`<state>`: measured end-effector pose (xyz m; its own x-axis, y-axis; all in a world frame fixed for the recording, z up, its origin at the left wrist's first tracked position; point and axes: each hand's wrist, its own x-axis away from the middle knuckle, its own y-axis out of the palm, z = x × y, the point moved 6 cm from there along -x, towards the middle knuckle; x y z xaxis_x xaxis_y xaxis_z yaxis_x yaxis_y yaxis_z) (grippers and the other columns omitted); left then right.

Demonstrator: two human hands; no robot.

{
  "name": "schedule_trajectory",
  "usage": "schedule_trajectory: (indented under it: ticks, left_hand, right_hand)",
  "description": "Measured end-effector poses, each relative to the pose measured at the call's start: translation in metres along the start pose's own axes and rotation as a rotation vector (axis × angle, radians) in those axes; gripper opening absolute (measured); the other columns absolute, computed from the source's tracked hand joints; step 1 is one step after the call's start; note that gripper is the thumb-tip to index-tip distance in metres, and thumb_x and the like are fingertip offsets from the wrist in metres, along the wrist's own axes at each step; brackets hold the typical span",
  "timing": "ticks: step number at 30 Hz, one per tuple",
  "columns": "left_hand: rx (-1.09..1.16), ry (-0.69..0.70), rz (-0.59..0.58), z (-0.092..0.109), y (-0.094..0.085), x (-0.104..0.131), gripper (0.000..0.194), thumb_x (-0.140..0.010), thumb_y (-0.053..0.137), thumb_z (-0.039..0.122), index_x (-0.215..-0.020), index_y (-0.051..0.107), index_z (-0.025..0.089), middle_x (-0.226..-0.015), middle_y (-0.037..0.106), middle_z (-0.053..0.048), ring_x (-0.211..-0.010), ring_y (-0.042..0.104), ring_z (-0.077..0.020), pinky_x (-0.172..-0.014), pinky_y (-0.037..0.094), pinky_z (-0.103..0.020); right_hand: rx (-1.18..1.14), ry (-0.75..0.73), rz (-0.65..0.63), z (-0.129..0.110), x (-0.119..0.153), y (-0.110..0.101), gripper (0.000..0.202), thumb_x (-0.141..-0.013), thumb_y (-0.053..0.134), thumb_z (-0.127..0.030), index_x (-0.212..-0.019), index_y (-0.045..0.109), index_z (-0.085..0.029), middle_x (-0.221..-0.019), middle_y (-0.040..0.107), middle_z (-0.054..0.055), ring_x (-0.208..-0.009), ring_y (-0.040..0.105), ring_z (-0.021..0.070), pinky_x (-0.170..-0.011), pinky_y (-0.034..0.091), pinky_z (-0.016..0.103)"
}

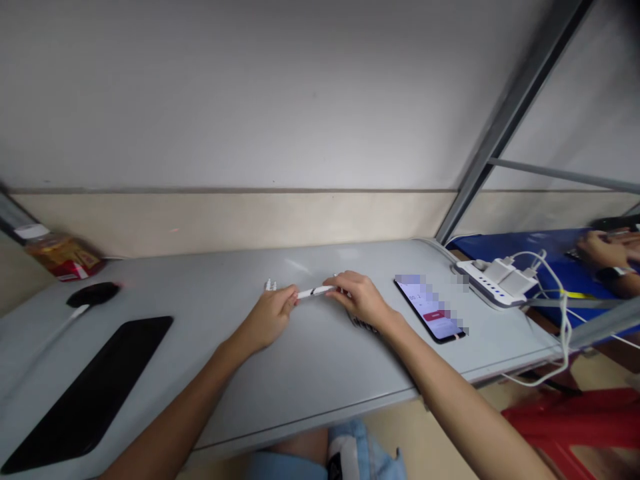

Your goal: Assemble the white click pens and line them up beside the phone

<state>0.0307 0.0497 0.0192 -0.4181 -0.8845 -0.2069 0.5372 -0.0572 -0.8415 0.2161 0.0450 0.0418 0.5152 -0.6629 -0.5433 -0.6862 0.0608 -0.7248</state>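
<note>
A slim white pen (313, 292) with a dark mark near its middle is held level between my two hands, just above the grey table (300, 360). My left hand (274, 313) pinches its left end. At the other end, the thumb and fingers of my right hand (357, 297) are closed on it. Small white pieces (271, 285) stand behind my left hand, their kind unclear. Under my right wrist lies a row of small dark pieces (364, 325), partly hidden by the hand.
To the right lie a lit phone (430, 308) and a white power strip (490, 283) with plugs and cables. At left are a black mat (95, 393), a black puck with a cable (93, 294) and a bottle (63, 253). Another person's hand (607, 252) is at a blue table.
</note>
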Motion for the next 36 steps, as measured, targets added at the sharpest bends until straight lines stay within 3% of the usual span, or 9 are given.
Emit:
schedule_trajectory:
  ticks: [6,10,12,15,18,20,22,27,36]
  left_hand:
    - [-0.129,0.003,0.031,0.002,-0.005,0.001,0.020,-0.084,0.036,0.013,-0.069,0.046,0.021,-0.061,0.052,0.002,-0.059,0.048,-0.0154,-0.060,0.030,-0.027]
    - [-0.178,0.062,0.105,0.005,-0.007,0.001,0.022,-0.082,0.035,0.009,-0.072,0.050,0.020,-0.066,0.057,0.001,-0.065,0.052,-0.0163,-0.068,0.034,-0.029]
    - [-0.150,0.092,0.135,0.010,-0.008,0.001,0.022,-0.088,0.035,0.014,-0.077,0.053,0.020,-0.071,0.060,0.000,-0.069,0.053,-0.0168,-0.073,0.036,-0.030]
    - [-0.081,0.128,0.099,0.020,-0.008,0.003,0.026,-0.097,0.034,0.029,-0.093,0.059,0.021,-0.084,0.064,0.000,-0.080,0.057,-0.0167,-0.082,0.036,-0.033]
    - [-0.068,0.133,0.094,0.025,-0.009,0.005,0.030,-0.099,0.031,0.034,-0.105,0.059,0.025,-0.100,0.065,0.000,-0.095,0.057,-0.0173,-0.089,0.033,-0.035]
    - [-0.113,0.096,0.132,0.021,-0.012,0.005,0.031,-0.099,0.031,0.036,-0.105,0.059,0.024,-0.103,0.065,-0.001,-0.099,0.056,-0.0185,-0.089,0.034,-0.037]
    - [-0.193,0.038,0.193,0.013,-0.015,0.004,0.030,-0.098,0.033,0.037,-0.102,0.059,0.023,-0.103,0.064,-0.003,-0.100,0.055,-0.0206,-0.088,0.034,-0.038]
    - [-0.395,-0.140,0.315,-0.007,-0.027,0.004,0.026,-0.094,0.038,0.036,-0.100,0.057,0.020,-0.106,0.063,-0.008,-0.103,0.052,-0.0267,-0.084,0.037,-0.041]
    - [-0.474,-0.337,0.192,-0.032,-0.031,0.005,0.028,-0.088,0.041,0.033,-0.105,0.057,0.019,-0.109,0.061,-0.013,-0.105,0.049,-0.0319,-0.078,0.040,-0.043]
  right_hand:
    - [0.003,0.031,-0.074,-0.002,0.001,0.006,0.030,-0.097,0.046,-0.039,-0.099,0.068,-0.018,-0.082,0.067,0.007,-0.073,0.055,0.0157,-0.071,0.038,0.027]
    - [-0.176,0.167,-0.049,-0.001,0.001,0.005,0.030,-0.094,0.051,-0.040,-0.088,0.069,-0.018,-0.065,0.058,0.000,-0.058,0.046,0.0112,-0.060,0.033,0.025]
    - [-0.361,0.284,0.015,0.004,0.000,0.004,0.029,-0.090,0.057,-0.043,-0.084,0.069,-0.018,-0.061,0.054,-0.002,-0.056,0.044,0.0104,-0.057,0.032,0.024]
    - [-0.790,0.405,0.158,0.011,-0.003,0.006,0.026,-0.082,0.065,-0.044,-0.085,0.067,-0.018,-0.074,0.060,0.001,-0.065,0.053,0.0129,-0.058,0.040,0.024]
    - [-1.263,0.492,0.289,0.021,-0.005,0.007,0.021,-0.085,0.061,-0.040,-0.089,0.063,-0.019,-0.079,0.061,0.002,-0.069,0.058,0.0134,-0.062,0.047,0.025]
    - [-1.497,0.561,0.345,0.029,-0.003,0.006,0.016,-0.087,0.059,-0.036,-0.091,0.059,-0.021,-0.062,0.050,-0.004,-0.052,0.047,0.0090,-0.050,0.042,0.020]
    - [-1.654,0.596,0.345,0.035,-0.001,0.004,0.015,-0.088,0.057,-0.028,-0.103,0.057,-0.024,-0.058,0.040,-0.008,-0.041,0.030,0.0056,-0.037,0.025,0.015]
    - [-1.704,0.564,0.395,0.042,0.003,-0.005,0.033,-0.087,0.059,-0.023,-0.117,0.050,-0.034,-0.060,0.034,-0.008,-0.041,0.023,0.0053,-0.035,0.015,0.014]
    - [-1.609,0.578,0.416,0.042,0.002,-0.007,0.037,-0.085,0.061,-0.028,-0.119,0.048,-0.035,-0.061,0.035,-0.008,-0.042,0.023,0.0057,-0.035,0.015,0.014]
